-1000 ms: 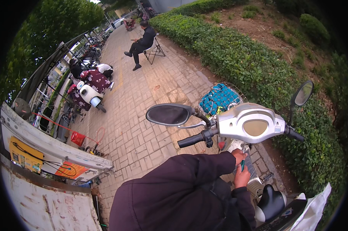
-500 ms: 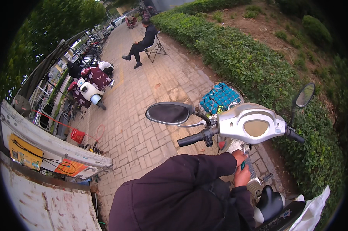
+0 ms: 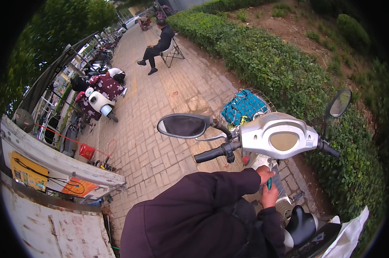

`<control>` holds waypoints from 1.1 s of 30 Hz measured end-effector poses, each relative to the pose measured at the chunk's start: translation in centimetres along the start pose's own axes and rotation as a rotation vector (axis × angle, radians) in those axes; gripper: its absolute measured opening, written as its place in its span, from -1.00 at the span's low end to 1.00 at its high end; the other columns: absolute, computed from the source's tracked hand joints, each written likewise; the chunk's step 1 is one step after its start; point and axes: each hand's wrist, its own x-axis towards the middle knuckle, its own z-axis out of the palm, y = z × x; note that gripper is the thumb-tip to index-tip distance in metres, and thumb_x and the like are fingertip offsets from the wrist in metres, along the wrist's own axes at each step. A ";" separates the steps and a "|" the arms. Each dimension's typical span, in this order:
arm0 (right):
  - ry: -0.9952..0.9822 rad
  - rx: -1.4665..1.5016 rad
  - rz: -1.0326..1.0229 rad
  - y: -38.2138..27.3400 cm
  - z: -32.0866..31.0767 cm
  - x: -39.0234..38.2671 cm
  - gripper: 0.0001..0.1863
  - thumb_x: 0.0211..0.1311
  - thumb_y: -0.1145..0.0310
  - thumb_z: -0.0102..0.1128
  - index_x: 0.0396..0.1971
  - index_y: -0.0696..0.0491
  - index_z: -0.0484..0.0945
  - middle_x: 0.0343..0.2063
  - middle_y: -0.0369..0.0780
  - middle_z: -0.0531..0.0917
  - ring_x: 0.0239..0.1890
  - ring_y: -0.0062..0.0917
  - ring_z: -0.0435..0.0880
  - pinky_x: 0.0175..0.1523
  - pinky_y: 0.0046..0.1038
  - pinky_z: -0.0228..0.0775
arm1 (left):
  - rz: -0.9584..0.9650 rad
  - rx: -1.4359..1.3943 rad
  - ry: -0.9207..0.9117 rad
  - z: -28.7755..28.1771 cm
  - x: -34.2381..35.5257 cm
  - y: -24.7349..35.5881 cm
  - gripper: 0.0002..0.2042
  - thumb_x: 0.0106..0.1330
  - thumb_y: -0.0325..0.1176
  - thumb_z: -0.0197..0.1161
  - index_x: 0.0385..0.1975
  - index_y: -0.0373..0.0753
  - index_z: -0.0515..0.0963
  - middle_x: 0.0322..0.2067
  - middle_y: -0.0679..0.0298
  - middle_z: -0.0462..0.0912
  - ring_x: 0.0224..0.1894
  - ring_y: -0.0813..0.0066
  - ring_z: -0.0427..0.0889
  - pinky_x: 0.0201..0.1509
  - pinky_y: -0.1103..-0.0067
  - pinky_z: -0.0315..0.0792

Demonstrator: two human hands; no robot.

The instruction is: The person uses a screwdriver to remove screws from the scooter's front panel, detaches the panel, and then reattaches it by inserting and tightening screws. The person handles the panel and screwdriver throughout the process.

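1. Against the earlier views, little has moved: the scooter (image 3: 280, 137) stands in the same place on the brick paving (image 3: 168, 142), and both hands stay low behind its handlebar column; the work looks to be mid-step rather than starting or ending.
2. The left hand (image 3: 265, 173) sits just above the right hand (image 3: 269, 198); both are curled shut around a slim teal-handled tool (image 3: 269, 184), though its tip is hidden.
3. The tool's long axis runs nearly upright, pointing down toward the scooter's body just under the silver dashboard.
4. The scooter points far and right, toward the hedge (image 3: 272, 64); its left mirror (image 3: 183, 125) juts out leftward, and a wire front basket (image 3: 245, 105) holds a teal checked cloth.
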 end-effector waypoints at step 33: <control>0.027 0.246 0.204 -1.7 -0.8 -0.4 -0.75 0.29 0.28 0.25 -0.28 0.18 0.52 -0.57 -0.04 0.65 -0.57 -0.27 0.67 -0.38 -0.19 0.53 | -0.210 -0.304 -0.056 -0.4 -2.0 3.2 -0.69 0.51 -0.14 0.23 -0.40 -0.25 0.55 -0.71 0.45 0.35 -0.78 0.68 0.19 -0.72 0.60 -0.02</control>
